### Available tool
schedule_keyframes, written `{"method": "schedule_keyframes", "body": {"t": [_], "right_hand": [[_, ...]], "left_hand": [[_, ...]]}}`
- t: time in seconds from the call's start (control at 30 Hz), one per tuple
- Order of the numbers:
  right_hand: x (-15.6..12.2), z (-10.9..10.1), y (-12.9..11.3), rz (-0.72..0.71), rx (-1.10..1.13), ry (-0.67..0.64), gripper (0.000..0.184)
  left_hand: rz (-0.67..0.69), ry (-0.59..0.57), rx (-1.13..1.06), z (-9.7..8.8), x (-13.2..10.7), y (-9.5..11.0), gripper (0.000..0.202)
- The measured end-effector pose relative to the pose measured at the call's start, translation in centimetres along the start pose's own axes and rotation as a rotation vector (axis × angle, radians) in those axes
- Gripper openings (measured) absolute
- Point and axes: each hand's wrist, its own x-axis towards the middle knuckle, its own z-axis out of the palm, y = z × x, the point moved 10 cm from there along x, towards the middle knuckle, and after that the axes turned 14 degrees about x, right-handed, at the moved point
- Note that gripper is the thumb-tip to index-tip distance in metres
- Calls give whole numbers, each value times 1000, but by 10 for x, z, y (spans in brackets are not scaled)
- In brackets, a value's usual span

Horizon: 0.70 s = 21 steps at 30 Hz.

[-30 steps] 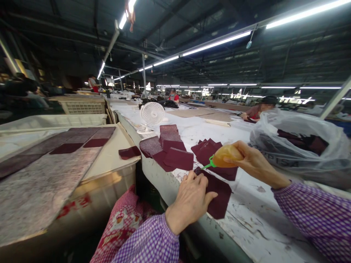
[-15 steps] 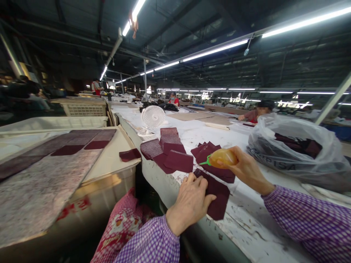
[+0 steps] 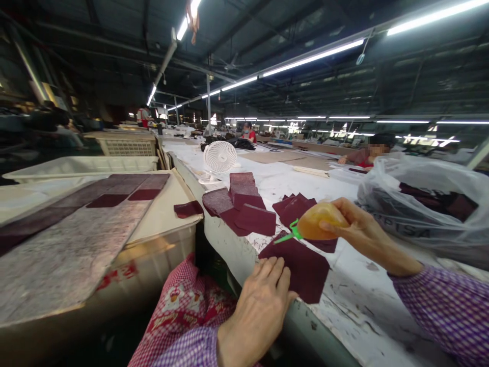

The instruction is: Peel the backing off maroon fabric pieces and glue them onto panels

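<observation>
My right hand (image 3: 355,224) is closed around a soft amber squeeze bottle (image 3: 319,221) with a green nozzle. The nozzle points left, its tip close over the far edge of a dark maroon fabric piece (image 3: 301,265); I cannot tell whether it touches. On the near left edge of that piece my left hand (image 3: 263,293) lies with its fingers stretched out. Beyond the bottle is a fanned pile of maroon pieces (image 3: 292,206), partly hidden by it. Further left, another overlapping pile of maroon pieces (image 3: 254,219) rests near the table edge.
A white fan (image 3: 220,157) stands on the white table (image 3: 351,295). At the right sits a clear plastic bag (image 3: 428,224) of dark pieces. Left of the table, a pale bin (image 3: 160,260) carries a board with a mottled sheet (image 3: 72,260). Co-workers (image 3: 374,150) are further back.
The bottle's nozzle has come down nearer the maroon piece. My left hand has drawn back toward its near edge, uncovering more of it. The view has shifted slightly.
</observation>
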Motion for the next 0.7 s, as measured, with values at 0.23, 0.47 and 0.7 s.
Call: {"method": "schedule_keyframes", "body": {"t": [0.23, 0.47, 0.7], "right_hand": [[-11, 25, -9, -24, -141, -64, 38], [-6, 17, -15, -85, -236, -21, 37], [5, -9, 3, -80, -86, 94, 35]], "left_hand": [[-9, 50, 24, -2, -1, 5, 34], [1, -92, -37, 4, 3, 4, 30], [-19, -91, -31, 1, 4, 4, 30]]}}
